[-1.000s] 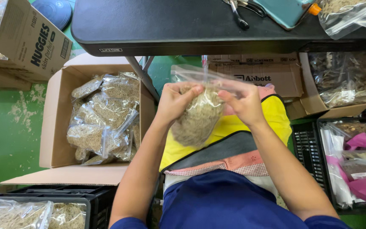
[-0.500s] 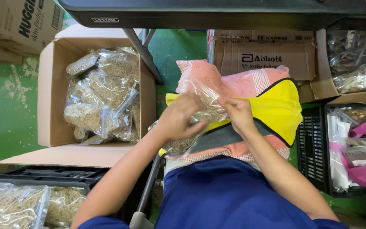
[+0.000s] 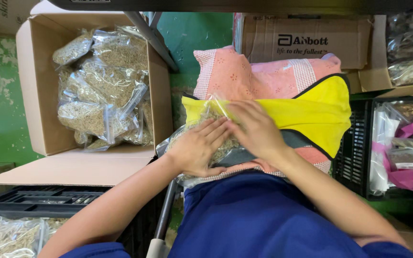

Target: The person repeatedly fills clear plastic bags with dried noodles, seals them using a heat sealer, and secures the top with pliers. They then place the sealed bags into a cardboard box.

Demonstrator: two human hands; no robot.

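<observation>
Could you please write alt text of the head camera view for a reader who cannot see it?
Both hands, the left hand and right hand, press flat on a clear plastic bag of dried straw-like material held on the person's lap. To the left, an open cardboard box holds more such filled bags.

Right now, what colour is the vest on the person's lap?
Bright yellow vest with dark edging, seen in the head view.
</observation>
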